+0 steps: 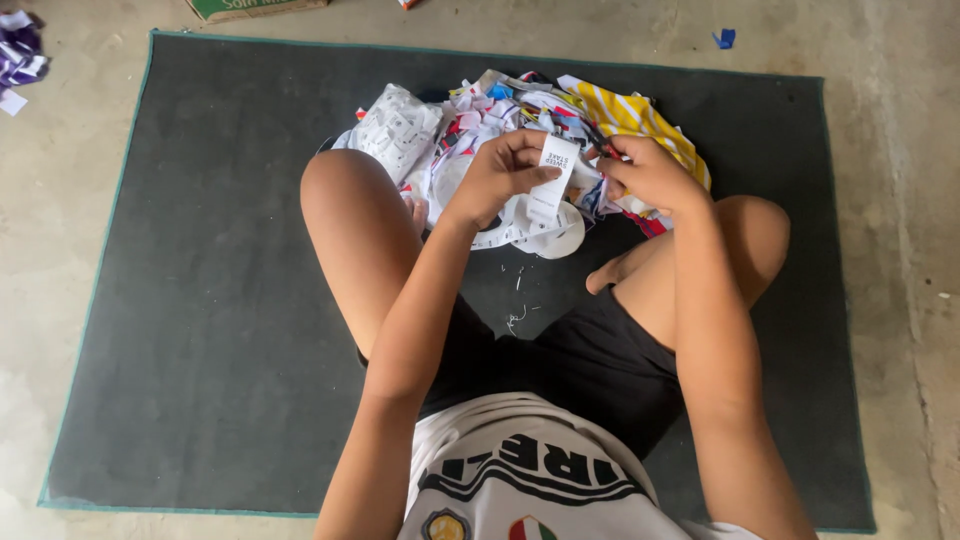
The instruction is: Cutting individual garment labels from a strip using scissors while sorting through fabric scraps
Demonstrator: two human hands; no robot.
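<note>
"White label [553,178], where was it when you checked the feed?"

"Pinched in the left hand [500,175], thumb across its face and fingers closed behind it, so that hand was gripping the label firmly. It stood nearly upright, dark print toward the camera. The right hand [652,176] was closed at the label's far edge, touching it. Something thin and dark-red stuck out above that fist, but I could not tell whether it was a small cutter or just a scrap."

"And around the grip?"

"Directly behind both hands lay the heap of labels [480,110], with a yellow striped cloth [630,112] beyond the right hand and a white printed bundle [395,125] beyond the left. Under the hands, loose white strips curled down toward the person's crossed legs. Nearer the body, thread scraps [515,318] were scattered on the dark mat [200,300]. Far out from the grip, a cardboard box [255,8] and purple scraps [20,50] sat on the bare floor."

"Which step did you make of it?"

"I judged it to be mid-handling of a single label, drawn from the heap and worked at its edge. Any next move called for the left pinch to hold the label taut while the right hand worked close to the edge, clear of the fingers."
</note>
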